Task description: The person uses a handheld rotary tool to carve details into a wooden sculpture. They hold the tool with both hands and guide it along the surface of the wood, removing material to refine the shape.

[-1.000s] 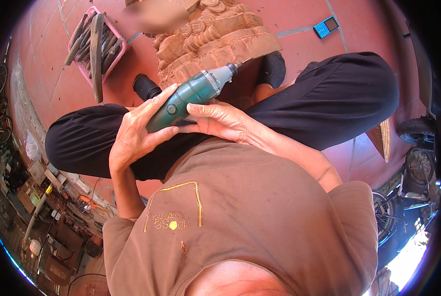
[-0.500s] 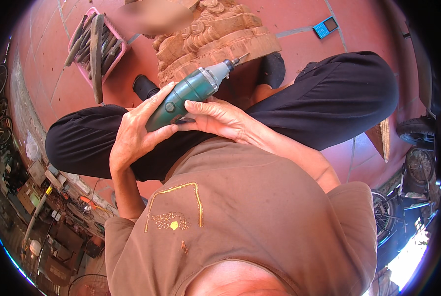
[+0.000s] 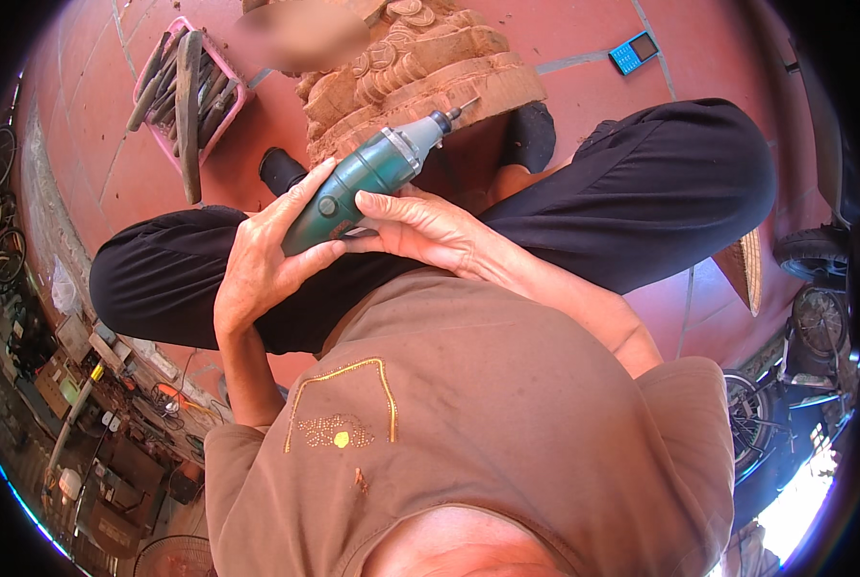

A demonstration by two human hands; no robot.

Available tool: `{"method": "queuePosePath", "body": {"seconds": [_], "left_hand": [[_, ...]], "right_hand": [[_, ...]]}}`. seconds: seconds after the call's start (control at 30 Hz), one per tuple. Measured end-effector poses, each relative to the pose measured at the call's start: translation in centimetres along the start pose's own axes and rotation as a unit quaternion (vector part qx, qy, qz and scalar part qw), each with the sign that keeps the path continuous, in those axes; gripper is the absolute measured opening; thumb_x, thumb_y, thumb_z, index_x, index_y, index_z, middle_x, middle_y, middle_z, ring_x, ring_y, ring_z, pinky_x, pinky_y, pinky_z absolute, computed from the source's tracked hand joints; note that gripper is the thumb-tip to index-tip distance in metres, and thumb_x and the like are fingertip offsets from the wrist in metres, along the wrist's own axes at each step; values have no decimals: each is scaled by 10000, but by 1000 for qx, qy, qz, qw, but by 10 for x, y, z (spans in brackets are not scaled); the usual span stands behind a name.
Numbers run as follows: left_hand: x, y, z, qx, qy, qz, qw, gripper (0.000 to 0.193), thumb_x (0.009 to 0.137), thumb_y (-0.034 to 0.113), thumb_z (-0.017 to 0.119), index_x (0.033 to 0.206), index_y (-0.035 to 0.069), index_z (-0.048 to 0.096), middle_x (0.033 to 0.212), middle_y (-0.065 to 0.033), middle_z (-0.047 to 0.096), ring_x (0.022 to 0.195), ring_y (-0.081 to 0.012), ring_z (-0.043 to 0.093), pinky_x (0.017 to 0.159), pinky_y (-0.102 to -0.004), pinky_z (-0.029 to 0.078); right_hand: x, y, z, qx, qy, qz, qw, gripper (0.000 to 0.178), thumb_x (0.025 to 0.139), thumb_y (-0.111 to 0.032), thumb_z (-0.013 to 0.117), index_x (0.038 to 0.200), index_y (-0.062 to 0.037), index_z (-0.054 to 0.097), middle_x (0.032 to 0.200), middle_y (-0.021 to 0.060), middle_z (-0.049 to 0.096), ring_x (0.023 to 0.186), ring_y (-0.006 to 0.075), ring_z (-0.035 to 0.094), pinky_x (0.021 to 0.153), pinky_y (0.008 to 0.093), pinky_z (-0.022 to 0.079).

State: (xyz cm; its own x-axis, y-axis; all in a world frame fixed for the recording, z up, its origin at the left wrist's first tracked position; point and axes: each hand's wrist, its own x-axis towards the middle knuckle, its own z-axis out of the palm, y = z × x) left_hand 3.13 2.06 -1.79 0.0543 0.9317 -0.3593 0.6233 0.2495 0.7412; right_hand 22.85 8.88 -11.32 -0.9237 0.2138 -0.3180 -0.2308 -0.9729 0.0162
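Nearby, pink tray [image 3: 220, 123] holds chisels [image 3: 188, 96] — well apart.

I see both hands closed around a green rotary tool [image 3: 358, 188] in front of my crossed legs. My left hand [image 3: 262, 264] wraps the rear of the body from below, thumb lying along its upper side. My right hand [image 3: 420, 226] rests against the tool's right side, fingers [image 3: 377, 204] pressed to the casing. The tool's silver collar and thin bit point up and away from the hands, at the carved wooden block [image 3: 420, 67] just beyond them. Farther past my left hand sits a pink tray [image 3: 220, 113] of chisels on the red tiled floor [image 3: 84, 144]; a blue phone [image 3: 633, 52] lies well beyond my right hand.
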Motion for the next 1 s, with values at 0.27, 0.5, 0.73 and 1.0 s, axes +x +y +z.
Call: {"method": "queuePosePath", "body": {"seconds": [0.27,0.5,0.73,1.0], "left_hand": [[1,0,0,-11,2,-21,1000,800,787,210,839,1506,87,510,1303,-228,675,1120,-389,700,943,-422,558],[1,1,-1,-12,10,-19,1000,796,798,217,842,1509,81,510,1295,-240,676,1122,-382,703,955,-419,548],[3,0,-2,-7,13,-19,1000,795,801,206,838,1511,71,506,1340,-229,658,1166,-380,687,984,-420,535],[4,0,-1,-10,15,-25,1000,788,809,209,832,1511,70,505,1354,-226,652,1184,-377,680,993,-419,530]], "right_hand": [[3,-1,0,-5,5,-3,1000,564,953,-201,766,1442,-91,507,1362,103,597,1304,272,572,1131,531,484],[5,-1,0,-1,7,-1,1000,594,956,-209,763,1459,-77,478,1378,123,585,1331,303,549,1136,548,471],[8,-2,2,-13,10,-5,1000,648,948,-249,774,1486,-86,453,1417,134,556,1346,321,535,1138,544,462],[10,-1,0,-14,5,-13,1000,623,958,-262,756,1477,-87,460,1405,130,570,1329,302,551,1134,541,468]]}}
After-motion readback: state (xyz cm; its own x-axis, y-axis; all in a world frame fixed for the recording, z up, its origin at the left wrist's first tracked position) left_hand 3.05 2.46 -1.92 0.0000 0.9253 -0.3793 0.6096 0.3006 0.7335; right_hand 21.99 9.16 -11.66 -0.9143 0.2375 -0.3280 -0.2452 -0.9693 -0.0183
